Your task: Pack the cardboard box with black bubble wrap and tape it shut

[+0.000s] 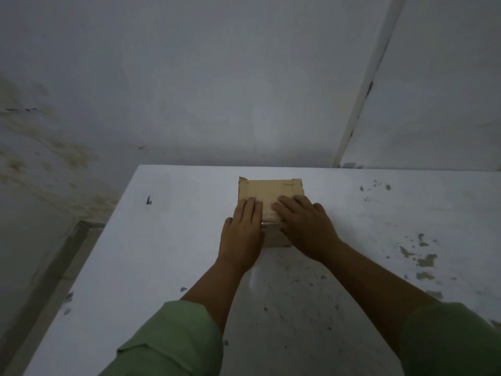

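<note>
A closed cardboard box (271,191) sits near the far edge of a white, paint-chipped counter (379,226), with strips of clear tape (267,213) across its top. Both hands lie flat on the near half of the lid, the left hand (244,234) and right hand (303,226) side by side, fingers (250,206) straight and pressing down, grasping nothing. Green sleeves (173,340) cover both forearms; a stained grey wall (189,77) stands behind the counter.

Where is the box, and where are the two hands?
cardboard box (271,187), head view, bare far part of its closed top.
left hand (241,234), head view, back of the hand.
right hand (306,226), head view, back of the hand.
</note>
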